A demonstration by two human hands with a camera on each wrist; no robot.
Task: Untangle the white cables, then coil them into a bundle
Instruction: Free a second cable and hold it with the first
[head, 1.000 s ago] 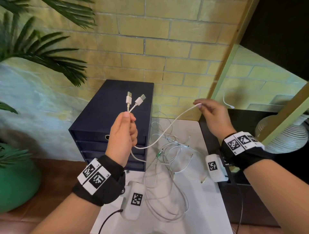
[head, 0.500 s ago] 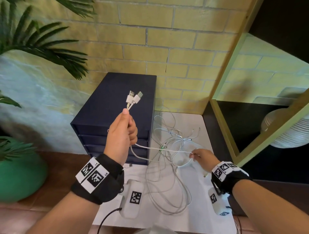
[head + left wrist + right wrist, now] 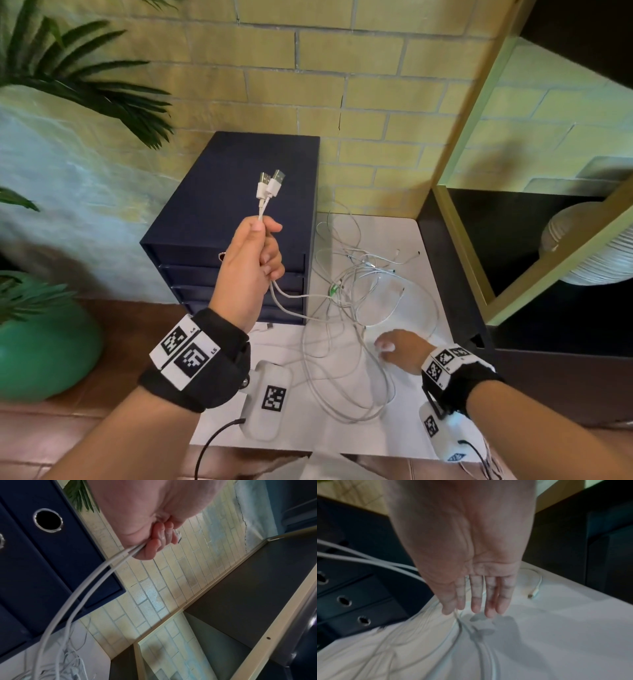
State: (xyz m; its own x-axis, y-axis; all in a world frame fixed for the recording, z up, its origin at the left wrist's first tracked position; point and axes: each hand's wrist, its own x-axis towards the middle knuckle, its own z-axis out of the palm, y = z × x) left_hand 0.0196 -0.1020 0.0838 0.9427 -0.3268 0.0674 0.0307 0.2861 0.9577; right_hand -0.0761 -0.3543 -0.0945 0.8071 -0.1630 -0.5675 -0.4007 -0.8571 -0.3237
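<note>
My left hand [image 3: 255, 253] is raised in front of the drawer unit and grips two white cables just below their USB plugs [image 3: 270, 183], which point up. In the left wrist view the same fist [image 3: 154, 543] is curled round both cables [image 3: 77, 595], which sag down to the table. A tangle of thin white cables [image 3: 356, 308] lies in loose loops on the white table [image 3: 308, 435]. My right hand [image 3: 390, 346] is low over the table at the tangle's right edge. Its fingers [image 3: 476, 597] are straight and point down, holding nothing, with the thumb tip next to a strand.
A dark blue drawer unit [image 3: 239, 192] stands at the table's back left. A dark shelf unit with a pale frame [image 3: 479, 240] borders the table's right side and holds a white ribbed object [image 3: 582, 246]. A green pot [image 3: 44, 342] and palm leaves are at left.
My right hand let go of the cable it held up at the right and came down to the table, then nearer the front. The left hand stayed raised with both plug ends.
</note>
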